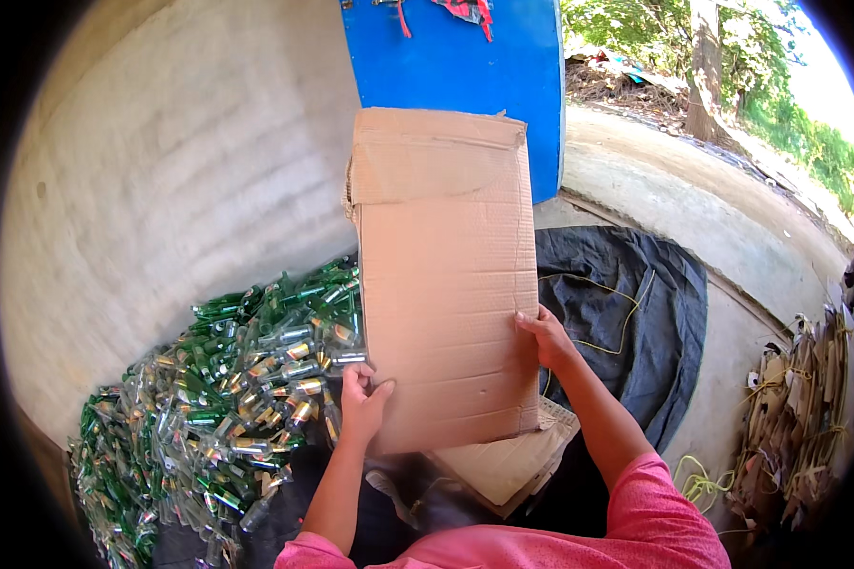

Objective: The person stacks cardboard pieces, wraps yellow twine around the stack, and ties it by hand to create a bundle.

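A large flattened cardboard box (448, 284), creased and with a folded flap at its far end, is held up in front of me. My right hand (549, 337) grips its right edge, thumb on the face and fingers behind. At the lower left edge, my left hand (364, 400) holds the cardboard near its corner, the fingers curled. Beneath the near end lie more flattened cardboard pieces (505, 462), partly hidden by the held box.
A big heap of green and clear glass bottles (256, 398) lies left against a concrete wall (178, 163). Blue panel (455, 71) stands ahead. Dark tarp (626, 313) with yellow string covers floor at right. Tied cardboard bundles (790, 419) stand far right, near loose yellow twine (703, 484).
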Demonstrator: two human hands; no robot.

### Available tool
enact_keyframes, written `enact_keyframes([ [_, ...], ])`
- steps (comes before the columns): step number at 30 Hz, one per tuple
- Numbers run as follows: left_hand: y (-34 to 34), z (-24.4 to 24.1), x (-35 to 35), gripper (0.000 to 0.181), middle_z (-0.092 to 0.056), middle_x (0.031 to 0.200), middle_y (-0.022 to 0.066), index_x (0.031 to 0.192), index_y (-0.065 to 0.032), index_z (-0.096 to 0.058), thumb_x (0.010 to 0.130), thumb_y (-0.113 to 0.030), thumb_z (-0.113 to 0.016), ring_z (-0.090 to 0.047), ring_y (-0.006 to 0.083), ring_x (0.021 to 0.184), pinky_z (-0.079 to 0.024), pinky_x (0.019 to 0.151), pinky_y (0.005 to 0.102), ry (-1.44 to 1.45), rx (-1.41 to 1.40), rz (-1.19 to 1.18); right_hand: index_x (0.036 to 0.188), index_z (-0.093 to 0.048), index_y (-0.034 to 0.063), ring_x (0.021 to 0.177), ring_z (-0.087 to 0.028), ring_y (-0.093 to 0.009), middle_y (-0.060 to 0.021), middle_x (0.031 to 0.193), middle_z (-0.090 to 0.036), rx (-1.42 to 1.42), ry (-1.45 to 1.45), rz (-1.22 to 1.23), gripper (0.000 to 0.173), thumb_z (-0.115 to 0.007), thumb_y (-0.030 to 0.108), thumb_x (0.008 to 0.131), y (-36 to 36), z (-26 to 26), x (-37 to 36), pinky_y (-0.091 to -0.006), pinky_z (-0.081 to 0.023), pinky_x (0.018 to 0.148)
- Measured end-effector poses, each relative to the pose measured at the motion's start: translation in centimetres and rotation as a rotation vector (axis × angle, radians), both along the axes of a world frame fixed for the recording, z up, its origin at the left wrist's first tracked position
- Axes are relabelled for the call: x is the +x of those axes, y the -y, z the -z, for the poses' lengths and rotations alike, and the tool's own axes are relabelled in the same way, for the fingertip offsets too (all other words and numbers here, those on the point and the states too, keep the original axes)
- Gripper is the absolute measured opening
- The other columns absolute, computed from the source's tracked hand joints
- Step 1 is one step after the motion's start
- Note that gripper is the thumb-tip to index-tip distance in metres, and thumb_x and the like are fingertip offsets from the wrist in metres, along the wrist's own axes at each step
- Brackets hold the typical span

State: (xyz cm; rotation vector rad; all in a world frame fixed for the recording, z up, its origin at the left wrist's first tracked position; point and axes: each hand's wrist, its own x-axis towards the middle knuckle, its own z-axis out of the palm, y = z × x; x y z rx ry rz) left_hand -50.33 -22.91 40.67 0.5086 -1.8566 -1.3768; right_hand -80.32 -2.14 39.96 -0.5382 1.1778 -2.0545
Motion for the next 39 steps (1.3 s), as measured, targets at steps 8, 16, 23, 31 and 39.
enact_keyframes([
  [8, 5.4, -2.5, -2.3, 0.054, -0.058, 0.112, 0.0127, 0.126, -0.0018, -0.043, 0.077, -0.005, -0.067, -0.057, 0.0168, 0.102, -0.049, 0.083, 0.0313, 0.045, -0.143, -0.104, 0.121, -0.051, 0.0044, 0.098, -0.058, -0.016, -0.005, 0.108, -0.061, 0.035, -0.015, -0.021, 0.047, -0.072, 0.016, 0.082, 0.6, 0.1, 0.2, -0.0361, -0.047, 0.089],
  [16, 7.0, 0.1, -2.5, 0.048, -0.061, 0.112, 0.009, 0.126, -0.0041, -0.046, 0.083, -0.014, -0.068, -0.059, 0.0199, 0.106, -0.049, 0.088, 0.0353, -0.173, 0.759, 0.25, 0.116, -0.053, 0.001, 0.093, -0.062, -0.018, -0.0086, 0.104, -0.063, 0.2, -0.079, -0.019, 0.041, -0.072, 0.016, 0.083, 1.9, 2.3, 0.0, -0.0358, -0.05, 0.085],
  [23, 8.1, 3.9, -3.3, 0.046, -0.059, 0.119, 0.0116, 0.124, -0.0023, -0.048, 0.082, -0.003, -0.065, -0.06, 0.0242, 0.108, -0.048, 0.094, 0.0417, -0.046, 0.826, 0.332, 0.105, -0.057, 0.0026, 0.084, -0.061, -0.014, -0.0043, 0.094, -0.064, 0.449, -0.137, -0.088, 0.033, -0.075, 0.017, 0.08, 2.7, 4.1, 0.2, -0.0326, -0.051, 0.076],
  [31, 7.8, 11.2, -4.8, 0.052, -0.056, 0.122, 0.015, 0.127, -0.0024, -0.043, 0.08, 0.004, -0.063, -0.056, 0.03, 0.111, -0.046, 0.095, 0.0515, -0.017, 0.925, 0.074, 0.109, -0.062, 0.0002, 0.096, -0.065, -0.031, -0.0176, 0.101, -0.068, 0.959, -1.029, 0.281, 0.048, -0.075, 0.027, 0.07, 2.3, 8.2, -1.9, -0.0372, -0.051, 0.083],
  [39, 2.1, 27.4, -5.3, 0.057, -0.05, 0.131, 0.0138, 0.129, -0.0042, -0.043, 0.078, 0.003, -0.067, -0.048, 0.0331, 0.118, -0.04, 0.098, 0.0545, -0.058, 1.174, -0.104, 0.103, -0.062, -0.0015, 0.09, -0.064, -0.035, -0.0195, 0.096, -0.067, 0.906, -1.038, 0.217, 0.038, -0.068, 0.021, 0.073, -0.9, 6.5, -0.4, -0.0372, -0.05, 0.079],
])
